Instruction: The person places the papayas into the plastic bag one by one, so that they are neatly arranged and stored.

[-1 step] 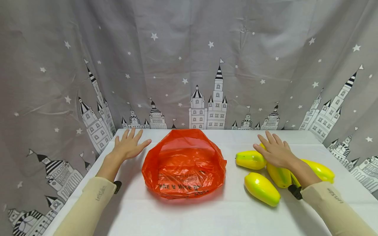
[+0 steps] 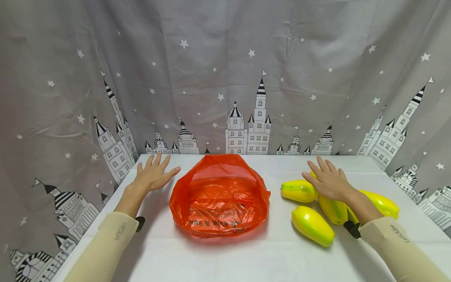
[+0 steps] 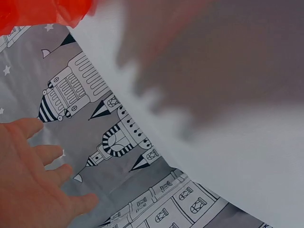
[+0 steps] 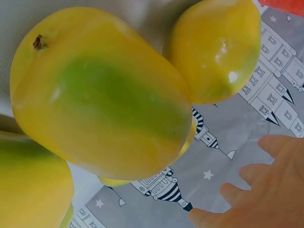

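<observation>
My left hand [image 2: 152, 176] hovers over the table's left part, fingers spread and palm down, holding nothing. Close to its thumb stands a red plastic bag [image 2: 220, 196], its wide mouth spread and printed letters visible on it. On the other side, my right hand [image 2: 329, 182] is stretched out above a group of yellow-green papayas, its fingers also spread. One papaya [image 2: 332, 211] is partly hidden below that hand and wrist; another papaya [image 2: 299, 191] lies by the thumb. In the right wrist view, a large papaya [image 4: 104, 95] sits apart from the extended fingers [image 4: 256, 173].
Nearest the front lies a papaya [image 2: 312, 226], while one more papaya [image 2: 382, 205] is beyond the right forearm. A white cloth [image 2: 218, 262] covers the table. Behind it hangs a grey curtain [image 2: 197, 78] with castles and stars, reaching round both sides.
</observation>
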`<state>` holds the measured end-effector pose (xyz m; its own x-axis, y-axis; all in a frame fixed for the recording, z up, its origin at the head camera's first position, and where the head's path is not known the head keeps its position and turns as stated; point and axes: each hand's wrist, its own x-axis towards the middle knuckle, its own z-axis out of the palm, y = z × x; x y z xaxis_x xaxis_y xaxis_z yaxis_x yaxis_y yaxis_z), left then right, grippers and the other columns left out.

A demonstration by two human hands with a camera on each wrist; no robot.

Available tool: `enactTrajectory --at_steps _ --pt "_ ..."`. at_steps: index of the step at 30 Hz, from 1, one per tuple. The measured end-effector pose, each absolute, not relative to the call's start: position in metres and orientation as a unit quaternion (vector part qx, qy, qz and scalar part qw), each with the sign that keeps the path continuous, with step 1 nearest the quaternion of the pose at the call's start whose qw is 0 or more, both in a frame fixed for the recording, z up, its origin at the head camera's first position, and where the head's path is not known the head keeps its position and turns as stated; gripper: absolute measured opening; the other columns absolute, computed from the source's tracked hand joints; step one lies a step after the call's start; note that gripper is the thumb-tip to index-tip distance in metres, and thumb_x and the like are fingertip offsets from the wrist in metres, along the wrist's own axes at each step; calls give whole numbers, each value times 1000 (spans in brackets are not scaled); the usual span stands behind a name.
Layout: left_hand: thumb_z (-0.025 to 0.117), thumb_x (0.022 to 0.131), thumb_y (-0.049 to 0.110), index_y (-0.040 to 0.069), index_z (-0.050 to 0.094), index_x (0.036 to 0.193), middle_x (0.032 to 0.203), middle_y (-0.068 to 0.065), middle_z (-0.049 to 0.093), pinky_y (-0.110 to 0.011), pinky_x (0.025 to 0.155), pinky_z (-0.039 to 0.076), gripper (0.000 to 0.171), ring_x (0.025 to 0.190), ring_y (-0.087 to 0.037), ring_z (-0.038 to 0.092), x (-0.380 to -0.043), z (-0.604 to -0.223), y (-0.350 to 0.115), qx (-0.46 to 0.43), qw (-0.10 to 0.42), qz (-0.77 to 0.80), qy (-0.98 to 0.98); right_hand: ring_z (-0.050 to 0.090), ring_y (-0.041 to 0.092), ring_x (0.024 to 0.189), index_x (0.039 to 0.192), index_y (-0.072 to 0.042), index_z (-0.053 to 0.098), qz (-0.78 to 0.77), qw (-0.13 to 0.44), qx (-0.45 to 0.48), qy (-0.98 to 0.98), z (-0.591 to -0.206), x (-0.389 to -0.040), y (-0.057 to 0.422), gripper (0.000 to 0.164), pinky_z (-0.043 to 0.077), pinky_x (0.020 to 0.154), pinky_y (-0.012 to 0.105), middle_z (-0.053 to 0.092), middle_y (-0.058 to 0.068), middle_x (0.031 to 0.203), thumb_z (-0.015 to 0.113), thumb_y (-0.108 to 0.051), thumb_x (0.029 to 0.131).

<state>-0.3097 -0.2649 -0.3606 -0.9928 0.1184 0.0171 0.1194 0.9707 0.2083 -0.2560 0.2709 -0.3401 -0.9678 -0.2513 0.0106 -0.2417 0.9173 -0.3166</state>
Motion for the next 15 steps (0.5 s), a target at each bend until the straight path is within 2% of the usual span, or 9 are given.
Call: enactTrajectory --at_steps 15 --pt "25 94 74 5 18 157 160 -28 0 -73 107 -8 94 145 -50 -5 -310 -357 -261 -71 9 -118 -990 1 57 140 154 3 22 -160 3 -130 979 -338 -256 274 78 0 103 78 2 33 158 29 -56 104"
